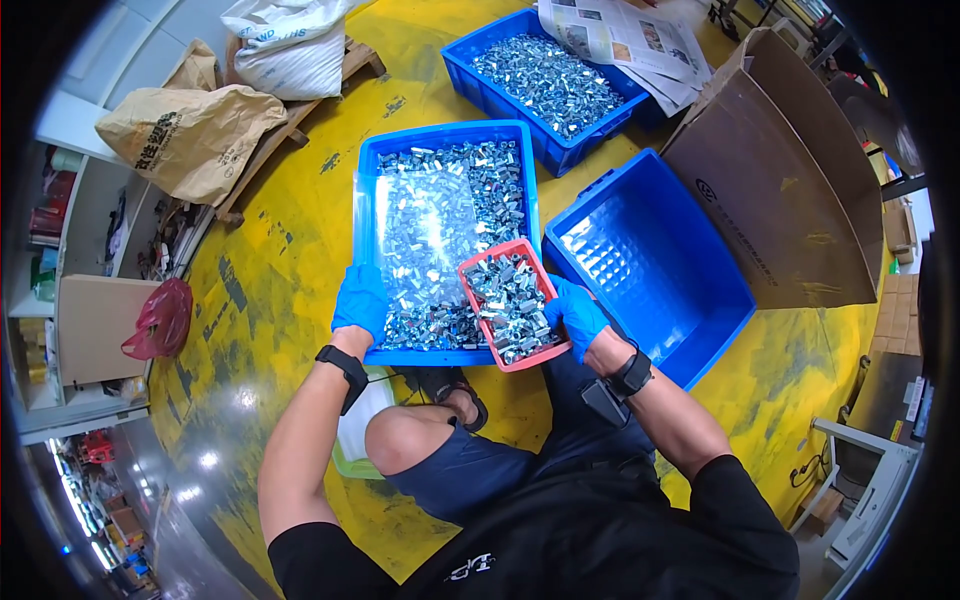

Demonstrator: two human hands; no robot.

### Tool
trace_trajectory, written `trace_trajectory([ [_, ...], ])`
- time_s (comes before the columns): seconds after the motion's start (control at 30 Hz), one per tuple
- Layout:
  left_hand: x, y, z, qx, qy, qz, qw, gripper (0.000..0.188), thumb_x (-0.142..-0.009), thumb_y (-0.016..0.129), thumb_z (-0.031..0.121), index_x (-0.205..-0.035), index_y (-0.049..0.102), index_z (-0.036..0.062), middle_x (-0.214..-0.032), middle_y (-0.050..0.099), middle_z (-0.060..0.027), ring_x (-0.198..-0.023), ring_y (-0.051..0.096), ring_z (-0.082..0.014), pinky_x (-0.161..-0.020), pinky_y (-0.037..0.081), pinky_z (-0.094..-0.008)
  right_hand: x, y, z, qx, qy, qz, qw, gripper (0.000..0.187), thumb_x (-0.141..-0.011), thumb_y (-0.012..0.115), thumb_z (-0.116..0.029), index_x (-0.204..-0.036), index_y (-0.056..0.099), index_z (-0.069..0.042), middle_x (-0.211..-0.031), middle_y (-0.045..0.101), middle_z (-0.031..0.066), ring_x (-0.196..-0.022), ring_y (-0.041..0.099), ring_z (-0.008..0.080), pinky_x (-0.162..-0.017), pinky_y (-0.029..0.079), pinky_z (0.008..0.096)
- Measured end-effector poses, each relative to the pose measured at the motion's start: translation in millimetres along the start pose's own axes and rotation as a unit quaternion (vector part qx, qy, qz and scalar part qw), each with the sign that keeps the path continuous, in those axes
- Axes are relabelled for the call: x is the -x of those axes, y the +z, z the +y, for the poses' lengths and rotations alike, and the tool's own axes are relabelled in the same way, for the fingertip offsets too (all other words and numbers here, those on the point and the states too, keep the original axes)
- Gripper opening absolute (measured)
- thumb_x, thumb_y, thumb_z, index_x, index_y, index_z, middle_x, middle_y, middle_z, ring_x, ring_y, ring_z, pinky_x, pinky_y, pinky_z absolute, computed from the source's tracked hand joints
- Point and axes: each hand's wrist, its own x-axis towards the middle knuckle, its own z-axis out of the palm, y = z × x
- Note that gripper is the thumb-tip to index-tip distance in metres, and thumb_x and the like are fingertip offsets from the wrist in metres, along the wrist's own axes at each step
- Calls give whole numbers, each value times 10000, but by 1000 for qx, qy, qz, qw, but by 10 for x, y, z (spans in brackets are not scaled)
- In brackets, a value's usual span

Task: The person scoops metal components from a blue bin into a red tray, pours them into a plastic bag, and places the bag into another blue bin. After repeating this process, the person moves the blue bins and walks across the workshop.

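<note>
My right hand (577,313), in a blue glove, grips the near right edge of a small red tray (466,272) heaped with shiny metal parts (510,300). The tray is tilted over the near right corner of a blue crate (448,134). A clear plastic bag (425,235) of the same parts lies open in that crate, and my gloved left hand (361,302) holds the bag at its near left edge by the crate's rim. Both wrists wear black bands.
An empty blue crate (690,300) stands to the right, and a third blue crate (500,95) of metal parts lies farther back under newspapers (620,35). A large cardboard box (790,180) is at right. Sacks (185,135) on a wooden pallet sit at left, on a yellow floor.
</note>
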Motion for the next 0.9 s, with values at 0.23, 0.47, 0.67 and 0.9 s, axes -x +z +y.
trace_trajectory([
  [0.23, -6, 51, 23, 18, -45, -38, 998, 240, -722, 438, 89, -929, 546, 32, -937, 512, -112, -891, 453, -270, -810, 329, -363, 23, 21, 28, -18, -4, 14, 1000, 479, -583, 411, 74, -1053, 482, 15, -794, 576, 39, -526, 503, 76, -448, 383, 166],
  [0.47, -23, 274, 0, -130, 83, 134, 979, 197, -725, 435, 80, -869, 565, 48, -922, 524, -129, -948, 459, -276, -900, 290, -398, 54, 63, 4, -35, -11, 20, 999, 455, -580, 409, 75, -1022, 503, 22, -777, 576, 41, -505, 497, 86, -447, 388, 172],
  [0.67, -158, -37, 112, 11, 29, -83, 996, 197, -733, 430, 76, -872, 564, 36, -902, 545, -145, -950, 478, -278, -953, 236, -422, 23, 55, 45, -45, -10, 12, 999, 452, -619, 405, 47, -1068, 443, 19, -685, 502, 19, -481, 418, 66, -434, 330, 173],
  [0.9, 36, 80, 41, 26, 52, -55, 997, 183, -727, 457, 89, -866, 560, 32, -883, 554, -136, -878, 517, -273, -840, 357, -401, 22, 24, 46, -36, -10, -9, 999, 462, -619, 409, 46, -1079, 443, 15, -701, 504, 14, -496, 423, 63, -439, 331, 171],
])
